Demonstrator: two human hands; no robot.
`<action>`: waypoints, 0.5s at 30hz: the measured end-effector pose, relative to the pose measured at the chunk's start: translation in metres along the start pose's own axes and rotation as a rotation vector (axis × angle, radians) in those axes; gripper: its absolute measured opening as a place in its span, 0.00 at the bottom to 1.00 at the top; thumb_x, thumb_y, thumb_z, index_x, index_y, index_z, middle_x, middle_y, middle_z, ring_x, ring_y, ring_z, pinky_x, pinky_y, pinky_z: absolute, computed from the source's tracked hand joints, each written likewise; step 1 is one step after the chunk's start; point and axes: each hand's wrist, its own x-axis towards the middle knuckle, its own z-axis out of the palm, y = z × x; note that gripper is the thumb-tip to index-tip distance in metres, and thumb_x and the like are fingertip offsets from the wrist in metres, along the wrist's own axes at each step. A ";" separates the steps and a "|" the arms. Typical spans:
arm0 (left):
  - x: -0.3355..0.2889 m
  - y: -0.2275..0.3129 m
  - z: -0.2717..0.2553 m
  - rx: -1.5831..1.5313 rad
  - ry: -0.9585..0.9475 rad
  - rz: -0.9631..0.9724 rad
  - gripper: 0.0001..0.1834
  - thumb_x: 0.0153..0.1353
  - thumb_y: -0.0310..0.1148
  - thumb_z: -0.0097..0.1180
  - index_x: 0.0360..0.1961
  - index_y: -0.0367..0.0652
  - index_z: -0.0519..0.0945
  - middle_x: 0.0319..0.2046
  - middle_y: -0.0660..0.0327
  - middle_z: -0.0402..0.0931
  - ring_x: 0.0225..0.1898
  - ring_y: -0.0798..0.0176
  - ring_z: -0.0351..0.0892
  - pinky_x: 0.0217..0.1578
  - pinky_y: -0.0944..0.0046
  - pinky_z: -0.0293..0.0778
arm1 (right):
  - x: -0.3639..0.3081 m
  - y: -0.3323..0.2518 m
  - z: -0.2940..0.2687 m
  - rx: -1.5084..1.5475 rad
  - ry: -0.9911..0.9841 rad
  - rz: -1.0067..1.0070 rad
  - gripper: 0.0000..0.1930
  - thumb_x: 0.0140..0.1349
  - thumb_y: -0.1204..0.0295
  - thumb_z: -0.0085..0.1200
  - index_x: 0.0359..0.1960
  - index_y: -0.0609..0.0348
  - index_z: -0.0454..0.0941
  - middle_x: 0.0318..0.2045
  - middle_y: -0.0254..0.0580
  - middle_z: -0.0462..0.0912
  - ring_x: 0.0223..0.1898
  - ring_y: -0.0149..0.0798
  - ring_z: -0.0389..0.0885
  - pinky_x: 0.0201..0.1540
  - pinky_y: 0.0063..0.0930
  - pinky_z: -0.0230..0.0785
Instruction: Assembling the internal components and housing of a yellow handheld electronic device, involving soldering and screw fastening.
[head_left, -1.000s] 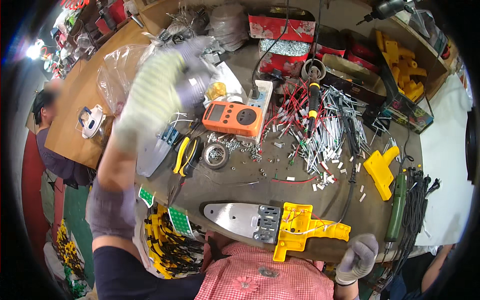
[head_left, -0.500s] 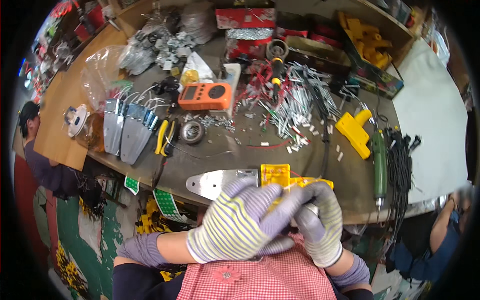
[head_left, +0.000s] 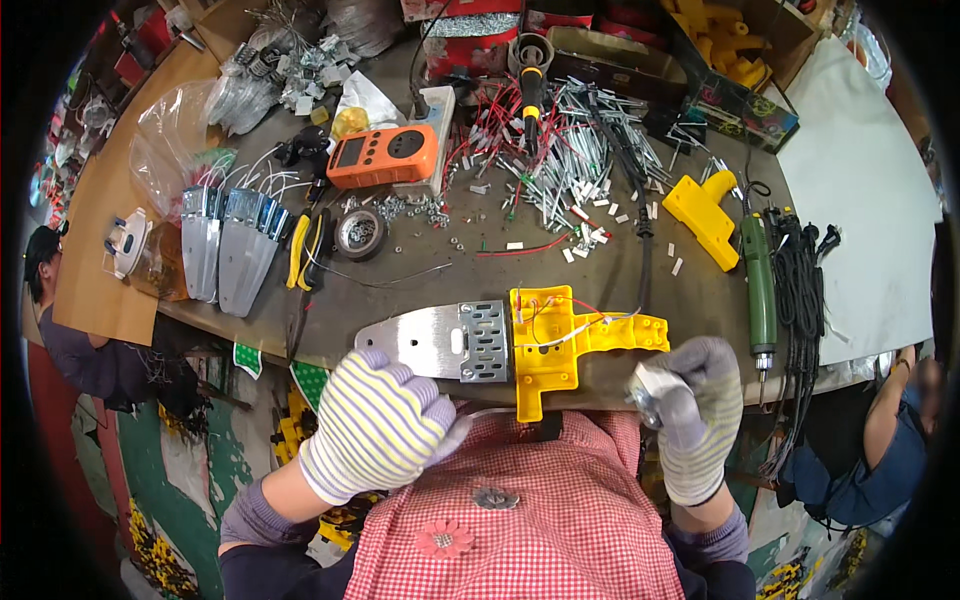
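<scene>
Dark, worn tabletop [head_left: 470,270], crowded and evenly lit. Brown wooden board [head_left: 95,260] along its left side, white sheet [head_left: 860,200] at right. Cardboard boxes [head_left: 640,45] along the far edge. Below the near-left edge, green-painted floor [head_left: 150,480] with yellow parts heaped on it.

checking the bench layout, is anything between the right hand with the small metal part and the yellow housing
Nothing visible. The right hand holds the small metal part just off the table edge, below the yellow housing; only bare table edge lies between them.
</scene>
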 end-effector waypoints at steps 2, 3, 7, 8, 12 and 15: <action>-0.002 0.000 0.000 -0.010 0.005 0.043 0.14 0.36 0.45 0.67 0.16 0.49 0.76 0.15 0.66 0.70 0.20 0.60 0.73 0.30 0.56 0.66 | -0.009 0.001 -0.011 -0.008 0.039 0.011 0.18 0.61 0.72 0.62 0.50 0.63 0.73 0.38 0.42 0.81 0.39 0.30 0.83 0.47 0.25 0.75; -0.003 0.000 -0.001 -0.015 0.015 0.086 0.14 0.35 0.45 0.67 0.16 0.49 0.76 0.16 0.66 0.70 0.20 0.60 0.72 0.30 0.56 0.66 | -0.009 -0.001 -0.019 -0.012 0.044 0.019 0.18 0.61 0.72 0.62 0.50 0.63 0.73 0.38 0.42 0.81 0.39 0.30 0.83 0.47 0.25 0.75; 0.011 0.001 -0.008 -0.038 -0.103 0.261 0.16 0.43 0.47 0.65 0.17 0.49 0.76 0.15 0.67 0.68 0.19 0.62 0.72 0.26 0.59 0.65 | 0.016 -0.017 -0.034 -0.573 -0.841 0.119 0.21 0.59 0.67 0.63 0.54 0.57 0.79 0.44 0.44 0.84 0.45 0.42 0.83 0.51 0.35 0.75; 0.019 0.003 -0.009 -0.045 -0.134 0.321 0.17 0.47 0.48 0.64 0.16 0.49 0.74 0.14 0.68 0.67 0.19 0.62 0.72 0.23 0.60 0.64 | 0.017 -0.015 -0.025 -0.598 -0.907 0.075 0.21 0.59 0.66 0.63 0.54 0.56 0.80 0.41 0.44 0.85 0.43 0.43 0.83 0.50 0.34 0.75; 0.020 -0.006 -0.010 -0.029 -0.217 0.355 0.19 0.49 0.49 0.63 0.16 0.49 0.73 0.14 0.66 0.68 0.19 0.62 0.72 0.26 0.59 0.65 | 0.005 -0.006 -0.019 -0.588 -0.721 0.160 0.23 0.59 0.58 0.64 0.54 0.55 0.80 0.35 0.43 0.85 0.37 0.44 0.84 0.44 0.32 0.75; 0.012 -0.010 0.003 -0.047 -0.279 0.326 0.19 0.50 0.49 0.63 0.15 0.49 0.73 0.14 0.66 0.68 0.19 0.62 0.72 0.27 0.59 0.65 | 0.003 -0.020 -0.018 -0.632 -0.782 0.305 0.24 0.59 0.56 0.65 0.53 0.55 0.80 0.29 0.40 0.83 0.32 0.44 0.83 0.39 0.32 0.74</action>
